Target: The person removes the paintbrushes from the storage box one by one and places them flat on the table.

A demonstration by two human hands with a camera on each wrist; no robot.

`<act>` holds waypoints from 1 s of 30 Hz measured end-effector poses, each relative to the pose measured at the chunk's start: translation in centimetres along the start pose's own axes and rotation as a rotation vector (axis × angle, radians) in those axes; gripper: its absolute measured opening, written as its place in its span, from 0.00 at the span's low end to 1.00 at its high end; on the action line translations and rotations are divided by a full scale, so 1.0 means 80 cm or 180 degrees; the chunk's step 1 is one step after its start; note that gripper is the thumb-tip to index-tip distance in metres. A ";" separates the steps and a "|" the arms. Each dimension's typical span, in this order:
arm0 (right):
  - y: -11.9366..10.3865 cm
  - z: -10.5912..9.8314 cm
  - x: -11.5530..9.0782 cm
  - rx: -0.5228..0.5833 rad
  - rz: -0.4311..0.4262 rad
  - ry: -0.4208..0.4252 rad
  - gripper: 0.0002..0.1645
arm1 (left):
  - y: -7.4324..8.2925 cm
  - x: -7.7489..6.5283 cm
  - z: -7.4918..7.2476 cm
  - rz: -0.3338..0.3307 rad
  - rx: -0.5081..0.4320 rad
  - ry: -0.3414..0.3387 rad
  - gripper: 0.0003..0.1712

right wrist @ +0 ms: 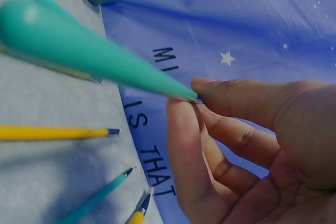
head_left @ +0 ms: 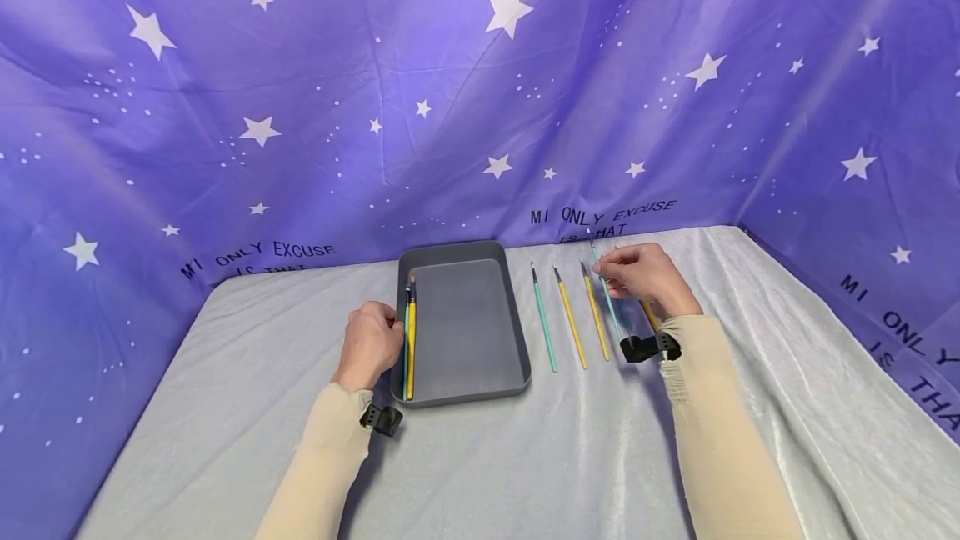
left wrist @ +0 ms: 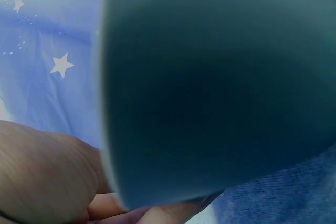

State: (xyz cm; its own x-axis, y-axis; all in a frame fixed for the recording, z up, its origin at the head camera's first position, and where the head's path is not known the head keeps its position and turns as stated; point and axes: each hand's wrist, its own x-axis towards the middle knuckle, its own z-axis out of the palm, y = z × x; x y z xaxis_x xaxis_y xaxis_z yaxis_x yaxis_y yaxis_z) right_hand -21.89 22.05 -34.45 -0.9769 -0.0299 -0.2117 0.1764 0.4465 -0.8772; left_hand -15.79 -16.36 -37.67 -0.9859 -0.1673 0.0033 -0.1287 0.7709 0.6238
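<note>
A teal paintbrush [head_left: 607, 297] is tilted above the cloth, its bristles pointing away. My right hand [head_left: 641, 277] pinches it between thumb and fingertips near the ferrule; the handle end looms large in the right wrist view. At the left, my left hand [head_left: 369, 344] grips the side of a dark grey tray [head_left: 517, 315]. The tray's wall [left wrist: 210, 77] fills most of the left wrist view and hides much of that hand. Inside the tray, a yellow paintbrush [head_left: 412, 340] and a teal one [head_left: 406, 357] lie side by side along the left wall.
Right of the tray lie a teal brush [head_left: 544, 319] and two yellow brushes, one nearer [head_left: 572, 319] and one farther right [head_left: 595, 311]. Under my right wrist, another yellow brush [head_left: 649, 315] shows partly. A purple star-printed curtain [head_left: 420, 65] hangs behind the grey cloth [head_left: 480, 473].
</note>
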 end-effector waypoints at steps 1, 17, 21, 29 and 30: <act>0.001 -0.002 0.000 -0.0014 0.0010 0.0014 0.23 | 0.000 0.000 0.000 0.0004 0.0006 -0.0002 0.11; 0.024 -0.033 -0.001 -0.0040 0.0148 0.0132 0.26 | 0.000 -0.001 0.000 0.0049 0.0007 0.0027 0.10; 0.031 -0.040 0.000 -0.0026 0.0156 0.0195 0.26 | 0.000 -0.001 0.000 0.0041 0.0021 0.0022 0.10; 0.044 -0.051 0.004 0.0040 0.0114 0.0276 0.29 | 0.000 0.000 0.000 0.0006 0.0038 0.0010 0.10; 0.045 -0.053 0.004 0.0033 0.0121 0.0291 0.29 | 0.000 0.000 0.000 0.0004 0.0034 0.0008 0.10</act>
State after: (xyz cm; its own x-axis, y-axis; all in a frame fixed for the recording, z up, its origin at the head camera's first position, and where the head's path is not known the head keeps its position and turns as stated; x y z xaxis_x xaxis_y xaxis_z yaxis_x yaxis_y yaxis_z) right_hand -22.04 27.42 -35.85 -0.9763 0.0689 -0.2052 0.2145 0.4364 -0.8738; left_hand -15.82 -16.32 -37.69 -0.9858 -0.1679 0.0062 -0.1285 0.7776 0.6155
